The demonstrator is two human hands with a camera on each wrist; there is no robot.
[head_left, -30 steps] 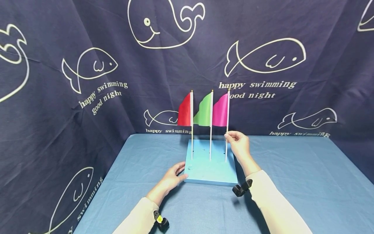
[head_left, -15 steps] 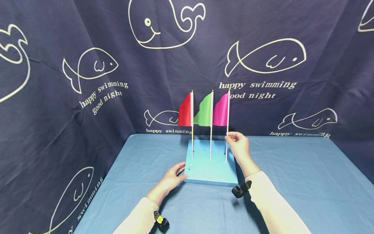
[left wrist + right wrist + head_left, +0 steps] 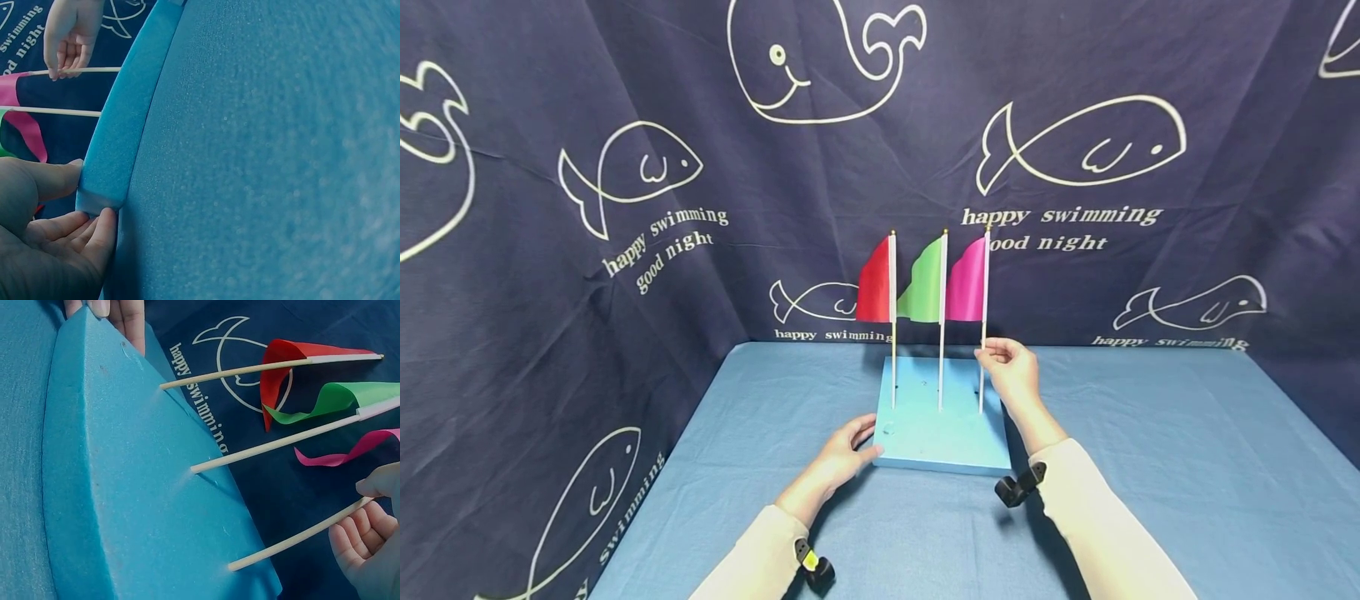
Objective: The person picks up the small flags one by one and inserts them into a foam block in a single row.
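Observation:
Three small flags stand upright in a row on a light blue foam board [image 3: 943, 442]: a red flag [image 3: 876, 287], a green flag [image 3: 929, 287] and a pink flag [image 3: 967, 287]. Their sticks meet the board's top face. My right hand [image 3: 1015, 373] pinches the pink flag's wooden stick [image 3: 300, 536] between thumb and fingers, below the cloth. At the board's near left corner my left hand [image 3: 841, 456] grips the edge. The left wrist view shows its thumb on the upper face and its fingers [image 3: 100, 240] against the side and underneath.
The board lies on a table with a blue cloth [image 3: 1135, 433]. Behind and to the left hangs a dark blue curtain [image 3: 1060, 50] with white fish drawings and lettering. Black wrist cameras [image 3: 1021, 485] hang near both cuffs.

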